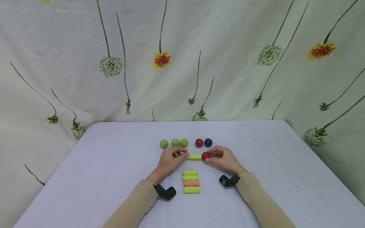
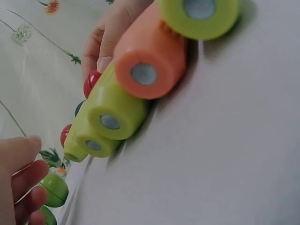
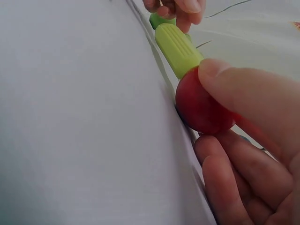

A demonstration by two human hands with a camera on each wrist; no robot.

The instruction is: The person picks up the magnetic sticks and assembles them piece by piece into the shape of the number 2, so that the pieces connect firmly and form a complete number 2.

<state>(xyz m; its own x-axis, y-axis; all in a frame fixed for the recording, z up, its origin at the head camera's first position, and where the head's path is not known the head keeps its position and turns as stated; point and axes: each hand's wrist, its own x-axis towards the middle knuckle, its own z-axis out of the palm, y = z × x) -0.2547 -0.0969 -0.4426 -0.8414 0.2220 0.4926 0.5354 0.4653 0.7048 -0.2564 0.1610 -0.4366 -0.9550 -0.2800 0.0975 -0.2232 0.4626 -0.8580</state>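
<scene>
My right hand (image 1: 226, 159) pinches a red ball (image 3: 201, 103) between thumb and fingers. The ball touches the right end of a yellow-green ridged rod (image 1: 195, 157), which lies crosswise on the table. Just off that rod's other end is my left hand (image 1: 170, 161), its fingers loosely bent with nothing between them. The left wrist view shows a gap from its thumb to the rod. Nearer to me, several short rods lie stacked in a column: an orange rod (image 1: 191, 183) among yellow-green ones, with a front yellow-green rod (image 1: 191, 190). Grey discs show in their ends.
Behind the hands stands a row of balls: a left green ball (image 1: 163, 144), two more green ones, another red ball (image 1: 199, 143) and a dark blue ball (image 1: 208, 142). A white cloth covers the table (image 1: 99, 164). Flower-printed fabric (image 1: 228, 63) hangs behind.
</scene>
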